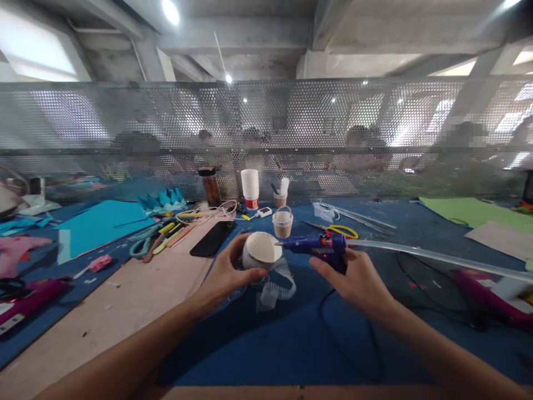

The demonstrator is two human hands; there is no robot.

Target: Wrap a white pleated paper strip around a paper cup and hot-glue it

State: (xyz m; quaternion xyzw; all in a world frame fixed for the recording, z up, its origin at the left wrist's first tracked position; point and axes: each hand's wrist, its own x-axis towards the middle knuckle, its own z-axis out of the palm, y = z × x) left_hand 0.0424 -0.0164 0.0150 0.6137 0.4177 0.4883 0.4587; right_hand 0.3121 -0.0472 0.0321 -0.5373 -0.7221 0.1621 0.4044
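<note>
My left hand [231, 269] is wrapped round a white paper cup [260, 251], its open mouth tilted toward me. In my right hand [353, 275] is a dark blue hot glue gun [318, 244], the fingers closed on its handle. The nozzle points left and reaches the cup's rim; whether it touches, I cannot tell. A long clear glue stick [433, 257] sticks out of the gun's back to the right. Under the cup hangs or lies a strip of whitish mesh ribbon [285, 283].
Behind the cup stand a small basket-like cup [282, 223], a stack of paper cups [250, 189] and a brown bottle [209, 188]. A black phone [213, 239] lies left, yellow scissors [341, 230] right. Magenta power strips [31, 303] sit at both sides. The gun's black cord [333, 328] loops below.
</note>
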